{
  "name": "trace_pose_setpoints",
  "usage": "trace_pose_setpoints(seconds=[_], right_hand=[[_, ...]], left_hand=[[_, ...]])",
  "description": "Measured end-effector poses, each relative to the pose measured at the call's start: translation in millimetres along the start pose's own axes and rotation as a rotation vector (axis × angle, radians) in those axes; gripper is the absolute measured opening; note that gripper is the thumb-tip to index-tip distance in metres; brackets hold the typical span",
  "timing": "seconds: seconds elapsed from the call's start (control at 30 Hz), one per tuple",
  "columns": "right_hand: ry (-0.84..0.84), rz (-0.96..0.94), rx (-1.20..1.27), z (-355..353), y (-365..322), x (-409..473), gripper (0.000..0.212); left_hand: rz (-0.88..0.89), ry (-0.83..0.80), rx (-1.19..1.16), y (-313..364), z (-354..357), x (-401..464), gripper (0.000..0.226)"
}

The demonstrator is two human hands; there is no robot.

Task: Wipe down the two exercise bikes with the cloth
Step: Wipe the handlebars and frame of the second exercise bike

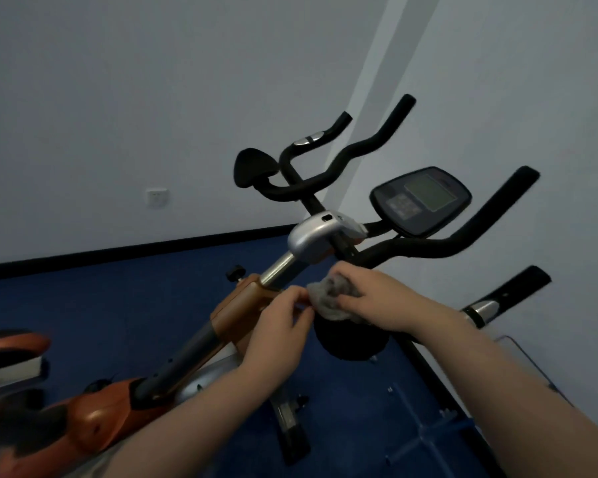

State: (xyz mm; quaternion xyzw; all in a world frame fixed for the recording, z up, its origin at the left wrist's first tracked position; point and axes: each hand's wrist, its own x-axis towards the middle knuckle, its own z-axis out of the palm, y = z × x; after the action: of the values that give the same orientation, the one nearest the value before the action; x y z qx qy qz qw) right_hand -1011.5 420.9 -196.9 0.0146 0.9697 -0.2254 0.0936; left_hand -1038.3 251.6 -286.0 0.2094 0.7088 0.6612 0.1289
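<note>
Progress is judged to be partial: the grey cloth (328,294) is bunched between both hands just below the silver handlebar clamp (316,241) of the orange exercise bike (242,307), so wiping of this bike's stem region appears to be under way. Which surfaces have already been cleaned cannot be told, as no streaks or damp patches are visible. A second bike is suggested only by further handlebars (463,243) and a console (422,200) behind. The cloth is gripped by the right hand (377,300), fingers curled over it, while its edge is pinched by the left hand (280,326). The cloth looks crumpled, mottled grey and soft
</note>
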Motion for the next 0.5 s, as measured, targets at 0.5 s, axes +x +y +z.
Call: trace_pose_setpoints(seconds=[0.5], right_hand=[[0.474, 0.535, 0.372, 37.8, -13.2, -14.4, 0.012]], left_hand=[[0.128, -0.212, 0.066, 26.0, 6.1, 50.1, 0.024]])
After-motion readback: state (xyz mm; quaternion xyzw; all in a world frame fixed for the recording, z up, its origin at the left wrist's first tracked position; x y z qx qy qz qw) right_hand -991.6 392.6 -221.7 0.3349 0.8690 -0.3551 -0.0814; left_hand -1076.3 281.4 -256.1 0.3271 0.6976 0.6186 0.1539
